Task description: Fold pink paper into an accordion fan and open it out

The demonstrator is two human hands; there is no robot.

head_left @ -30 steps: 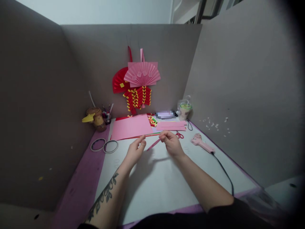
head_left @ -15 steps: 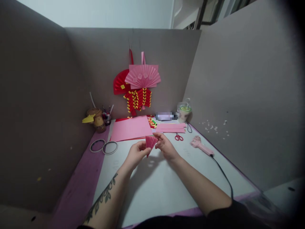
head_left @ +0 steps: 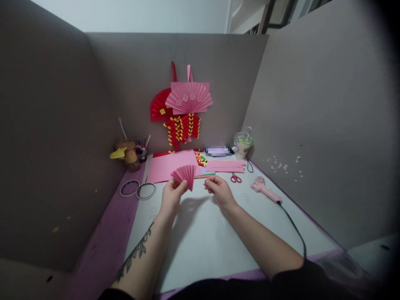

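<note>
My left hand (head_left: pixel 171 196) pinches the base of a small pink pleated paper fan (head_left: pixel 185 174), which is spread open above the white table (head_left: pixel 200 237). My right hand (head_left: pixel 218 189) hovers just right of the fan with fingers loosely curled and nothing in them. Behind the hands lie a pink paper sheet (head_left: pixel 165 164) and a stack of pink paper strips (head_left: pixel 225 166).
Red scissors (head_left: pixel 235 178) and a pink glue gun (head_left: pixel 265 188) with a black cord lie at the right. Two tape rings (head_left: pixel 137 189) lie at the left near a brown pot (head_left: pixel 128 153). Paper fan decorations (head_left: pixel 183 109) hang on the back wall. A plastic cup (head_left: pixel 242 143) stands behind.
The folded pink strip held between both hands has been spread into a fan. My right hand has let go and moved right; my left hand now holds the fan alone.
</note>
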